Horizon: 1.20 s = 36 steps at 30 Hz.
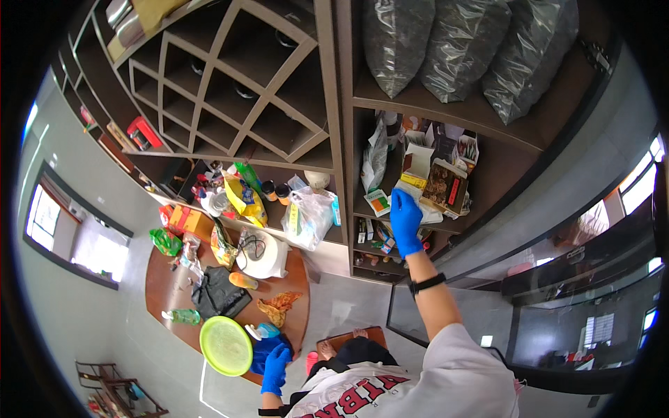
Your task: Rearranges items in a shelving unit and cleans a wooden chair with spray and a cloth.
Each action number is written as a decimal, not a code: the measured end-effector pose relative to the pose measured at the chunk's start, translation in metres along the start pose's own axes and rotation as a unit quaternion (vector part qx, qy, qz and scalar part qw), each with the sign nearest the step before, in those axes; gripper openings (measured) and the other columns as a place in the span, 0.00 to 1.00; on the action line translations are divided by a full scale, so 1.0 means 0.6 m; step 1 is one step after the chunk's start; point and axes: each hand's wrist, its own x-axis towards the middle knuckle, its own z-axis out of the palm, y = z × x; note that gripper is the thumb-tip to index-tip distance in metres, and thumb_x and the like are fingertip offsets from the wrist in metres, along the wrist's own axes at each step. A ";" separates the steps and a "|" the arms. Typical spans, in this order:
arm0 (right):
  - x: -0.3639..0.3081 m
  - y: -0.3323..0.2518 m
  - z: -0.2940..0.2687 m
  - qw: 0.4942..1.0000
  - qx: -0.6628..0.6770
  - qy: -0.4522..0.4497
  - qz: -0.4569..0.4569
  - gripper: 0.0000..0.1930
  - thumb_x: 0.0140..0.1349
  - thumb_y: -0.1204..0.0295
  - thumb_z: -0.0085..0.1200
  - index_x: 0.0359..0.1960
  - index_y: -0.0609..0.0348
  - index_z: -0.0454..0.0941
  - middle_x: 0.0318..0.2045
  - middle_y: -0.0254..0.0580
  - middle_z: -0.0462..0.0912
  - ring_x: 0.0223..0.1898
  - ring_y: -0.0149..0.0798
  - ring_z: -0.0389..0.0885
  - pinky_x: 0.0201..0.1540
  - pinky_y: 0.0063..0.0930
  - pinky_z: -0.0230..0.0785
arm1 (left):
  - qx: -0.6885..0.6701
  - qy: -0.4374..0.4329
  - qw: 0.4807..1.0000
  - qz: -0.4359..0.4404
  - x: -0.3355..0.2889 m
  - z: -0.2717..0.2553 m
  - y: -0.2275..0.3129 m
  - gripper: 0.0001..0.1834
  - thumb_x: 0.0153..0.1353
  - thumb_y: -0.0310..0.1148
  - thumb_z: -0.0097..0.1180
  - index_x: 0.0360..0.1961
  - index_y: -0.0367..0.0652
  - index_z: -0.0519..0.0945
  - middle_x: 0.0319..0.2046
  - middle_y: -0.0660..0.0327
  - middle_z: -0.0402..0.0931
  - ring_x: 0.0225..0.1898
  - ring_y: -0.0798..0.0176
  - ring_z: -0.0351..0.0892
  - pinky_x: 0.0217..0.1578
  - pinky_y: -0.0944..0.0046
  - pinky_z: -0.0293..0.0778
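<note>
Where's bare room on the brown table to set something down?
Left edge of the table, between the green bag and green bottle; also between the white appliance and orange cloth. Crowded: the far end, around the orange box.

Dark bags [465,49]: glossy, creased plastic; tabletop [166,294]: smooth wood; gloves [406,224]: matt, rubber-like; round basin [226,346]: smooth plastic; blue rag [260,355]: cloth

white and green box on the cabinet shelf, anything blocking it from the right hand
Nothing visible stands between the right hand and the white and green box: the box shows just left of the glove. The brown patterned box is on the hand's other side. Whether hand and white and green box touch, I can't tell.
</note>
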 end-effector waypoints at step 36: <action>-0.265 -0.201 -0.033 0.847 0.183 -0.386 -0.316 0.16 0.57 0.65 0.53 0.48 0.47 0.76 0.44 0.36 0.78 0.28 0.38 0.79 0.26 0.30 0.70 | -0.463 -0.189 0.866 0.020 0.127 0.154 0.211 0.19 0.64 0.39 0.43 0.51 0.38 0.68 0.48 0.52 0.72 0.50 0.52 0.71 0.51 0.53 0.68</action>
